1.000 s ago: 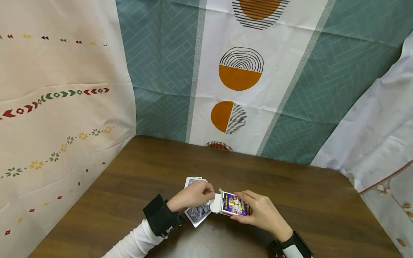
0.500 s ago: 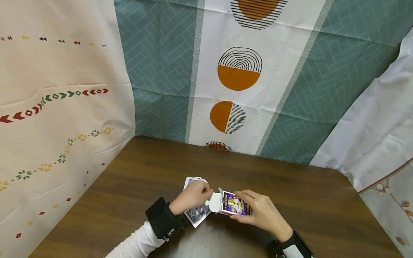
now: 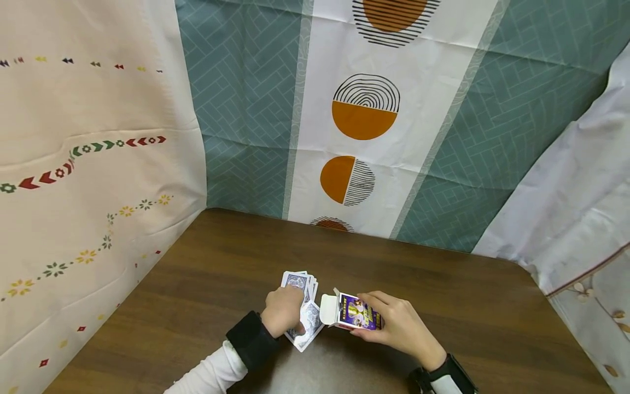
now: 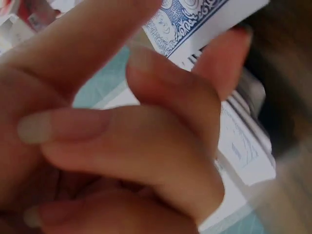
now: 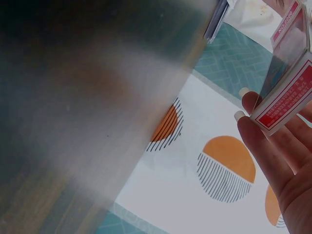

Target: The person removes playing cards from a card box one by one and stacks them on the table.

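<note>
My left hand (image 3: 283, 311) is over a spread pile of blue-backed playing cards (image 3: 297, 280) on the table. Its thumb and index finger grip a playing card (image 3: 311, 323) at the pile's near side; the left wrist view shows this card's patterned back (image 4: 187, 19) close up, with the other fingers curled. Just right of the pile, my right hand (image 3: 401, 325) holds a purple-and-white card box (image 3: 359, 312) between thumb and fingers. The box lies on its side with its white flap (image 3: 328, 310) folded out toward the cards. How full it is stays hidden.
A brown wooden table (image 3: 246, 246) carries everything. Behind it hangs a green and white curtain (image 3: 246, 109) with orange circles. Patterned cream cloth (image 3: 98, 109) closes the left side, and white cloth (image 3: 581, 191) the right.
My left hand has drawn back left from the box flap to the pile, its thumb and index finger now at a card. The right hand and the box have stayed still.
</note>
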Available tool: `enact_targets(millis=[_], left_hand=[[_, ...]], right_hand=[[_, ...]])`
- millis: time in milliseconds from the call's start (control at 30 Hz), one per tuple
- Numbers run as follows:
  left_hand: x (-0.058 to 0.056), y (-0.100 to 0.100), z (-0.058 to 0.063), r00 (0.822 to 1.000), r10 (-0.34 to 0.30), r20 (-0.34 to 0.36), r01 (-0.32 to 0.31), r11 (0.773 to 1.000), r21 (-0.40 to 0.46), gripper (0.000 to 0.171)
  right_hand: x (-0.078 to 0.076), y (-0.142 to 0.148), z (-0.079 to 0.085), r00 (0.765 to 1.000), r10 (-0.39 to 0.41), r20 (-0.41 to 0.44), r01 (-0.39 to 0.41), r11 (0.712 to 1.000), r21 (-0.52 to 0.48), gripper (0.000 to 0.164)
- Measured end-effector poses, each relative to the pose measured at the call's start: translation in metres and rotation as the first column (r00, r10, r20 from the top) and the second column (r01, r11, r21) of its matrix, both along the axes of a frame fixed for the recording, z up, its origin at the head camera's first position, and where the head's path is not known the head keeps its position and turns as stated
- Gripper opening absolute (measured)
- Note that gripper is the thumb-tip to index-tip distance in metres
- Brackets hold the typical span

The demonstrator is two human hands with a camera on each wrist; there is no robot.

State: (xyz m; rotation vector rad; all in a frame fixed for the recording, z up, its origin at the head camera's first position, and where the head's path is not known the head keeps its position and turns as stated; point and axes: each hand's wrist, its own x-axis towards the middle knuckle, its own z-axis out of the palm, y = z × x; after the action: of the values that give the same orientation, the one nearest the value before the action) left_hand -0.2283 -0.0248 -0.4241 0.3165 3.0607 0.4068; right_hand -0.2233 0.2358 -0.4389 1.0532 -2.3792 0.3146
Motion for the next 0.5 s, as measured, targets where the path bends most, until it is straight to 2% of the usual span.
enact_targets(millis=[100,167,233,300,333,367,433,500], left_hand=[[0.000,-0.003,0.002,0.998,-0.043,0.052,0.042,0.999,0.032,0.044],[-0.004,-0.009,0.006,0.987,-0.125,0.104,0.113,0.988,0.109,0.037],[-0.010,-0.019,0.012,0.965,-0.220,0.144,0.187,0.960,0.209,0.031],[-0.019,-0.032,0.017,0.940,-0.289,0.183,0.220,0.920,0.324,0.026],[-0.024,-0.039,0.018,0.932,-0.305,0.198,0.213,0.899,0.383,0.024],[-0.030,-0.046,0.018,0.932,-0.297,0.207,0.186,0.883,0.431,0.022],[-0.041,-0.059,0.016,0.947,-0.229,0.224,0.096,0.869,0.485,0.015],[-0.050,-0.068,0.010,0.963,-0.135,0.234,-0.001,0.866,0.500,0.015]], right_hand=[[0.000,0.000,0.000,1.000,0.000,-0.002,0.000,1.000,0.005,0.064],[-0.001,0.000,0.001,1.000,0.001,-0.003,-0.001,1.000,0.008,0.064],[-0.001,0.000,0.001,1.000,-0.002,-0.006,0.002,1.000,0.008,0.064],[-0.001,0.000,0.001,1.000,-0.005,-0.005,0.005,1.000,0.005,0.065],[-0.001,0.000,0.001,1.000,-0.007,-0.004,0.007,1.000,0.003,0.065],[-0.001,0.000,0.001,1.000,-0.009,-0.002,0.009,1.000,0.001,0.064],[-0.001,-0.001,0.000,1.000,-0.010,0.002,0.010,1.000,0.000,0.064],[0.000,-0.001,-0.002,1.000,-0.006,0.005,0.006,1.000,0.003,0.064]])
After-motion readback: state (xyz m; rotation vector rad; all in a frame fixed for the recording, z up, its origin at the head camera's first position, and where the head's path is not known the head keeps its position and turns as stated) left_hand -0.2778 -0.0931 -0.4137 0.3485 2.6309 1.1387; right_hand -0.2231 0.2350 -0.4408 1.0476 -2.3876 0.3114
